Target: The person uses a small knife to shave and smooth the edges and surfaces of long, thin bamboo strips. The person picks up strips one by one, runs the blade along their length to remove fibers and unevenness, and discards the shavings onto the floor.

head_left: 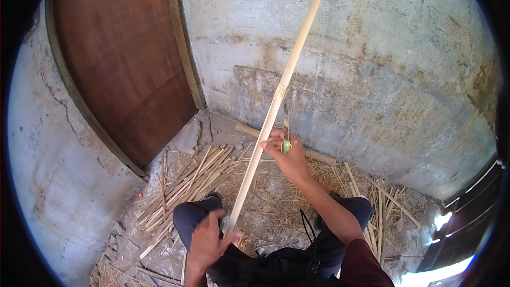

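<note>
A long, pale split-bamboo strip [280,91] slants up from near my lap toward the wall, with a joint partway along it. My right hand [287,157] pinches the strip near its middle between thumb and fingers. In the same hand is a knife [287,116], its narrow blade pointing up behind the strip; something green shows at the palm, perhaps its handle. Beside the strip's lower end, my left hand [207,242] has its fingers spread, slightly smeared by motion. Its thumb reaches across the strip's end; whether it touches cannot be made out.
Many cut bamboo strips [194,178] lie heaped on the floor at left, with more strips [378,207] at right. A thick bamboo pole [319,156] lies along the stained wall [372,48]. Shavings [271,191] cover the floor between my knees. A brown door [122,58] stands at far left.
</note>
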{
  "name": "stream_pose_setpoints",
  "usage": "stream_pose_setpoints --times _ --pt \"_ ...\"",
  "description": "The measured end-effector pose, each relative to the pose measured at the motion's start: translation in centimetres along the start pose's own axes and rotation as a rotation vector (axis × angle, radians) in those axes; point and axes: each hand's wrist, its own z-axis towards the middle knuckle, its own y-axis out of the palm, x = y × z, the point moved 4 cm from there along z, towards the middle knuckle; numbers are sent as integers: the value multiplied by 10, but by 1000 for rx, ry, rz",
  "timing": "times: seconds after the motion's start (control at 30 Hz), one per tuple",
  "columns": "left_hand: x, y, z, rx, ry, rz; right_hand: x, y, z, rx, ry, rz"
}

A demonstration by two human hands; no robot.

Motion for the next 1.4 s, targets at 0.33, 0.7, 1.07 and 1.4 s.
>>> stream_pose_setpoints --times 0.33,0.7,1.07,1.4 --pt "44 3 47 89 2 -732 -14 15 -36 -173 -60 -32" --pt "21 36 33 37 -183 -1147 -26 -18 -74 -245 -432 -372" --pt "20 45 32 -151 -165 -1309 -28 -5 -117 -418 -628 -667" --pt "-6 56 54 -84 -212 -1324 -71 -48 -94 64 -387 -701"
